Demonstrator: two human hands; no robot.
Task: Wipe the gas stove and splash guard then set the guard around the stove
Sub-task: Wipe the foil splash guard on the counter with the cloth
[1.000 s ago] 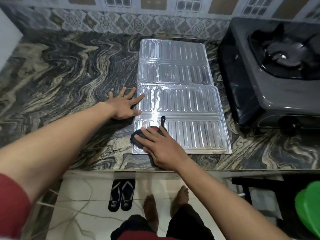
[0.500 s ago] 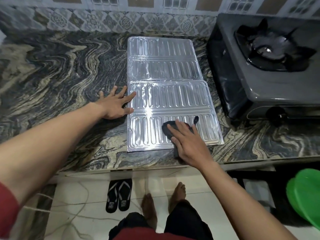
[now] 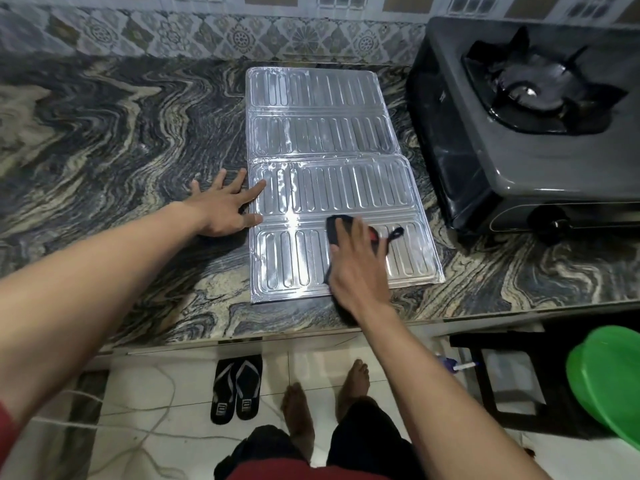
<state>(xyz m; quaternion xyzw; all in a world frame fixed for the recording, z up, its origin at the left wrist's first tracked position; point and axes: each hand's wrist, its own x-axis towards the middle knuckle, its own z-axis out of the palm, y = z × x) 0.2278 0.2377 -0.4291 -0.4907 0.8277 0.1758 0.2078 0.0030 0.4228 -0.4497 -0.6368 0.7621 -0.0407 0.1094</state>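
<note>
The silver ribbed splash guard (image 3: 322, 140) lies flat and unfolded on the marble counter (image 3: 114, 133), left of the dark grey gas stove (image 3: 491, 157). My left hand (image 3: 225, 207) rests flat at the guard's left edge, fingers spread, fingertips on the foil. My right hand (image 3: 356, 265) presses a dark cloth (image 3: 337, 225) with a red patch and a hanging loop onto the guard's nearest panel, right of its middle. Most of the cloth is hidden under my palm.
A patterned tile wall (image 3: 242, 36) runs behind the counter. Below the counter edge are white floor tiles, a pair of black sandals (image 3: 237, 388), my bare feet (image 3: 325, 396), a dark stool frame (image 3: 505, 372) and a green plastic basin (image 3: 609, 379) at the right.
My right hand has slid the cloth rightward across the nearest panel, from its left end to right of the middle. My left hand has stayed put at the guard's left edge.
</note>
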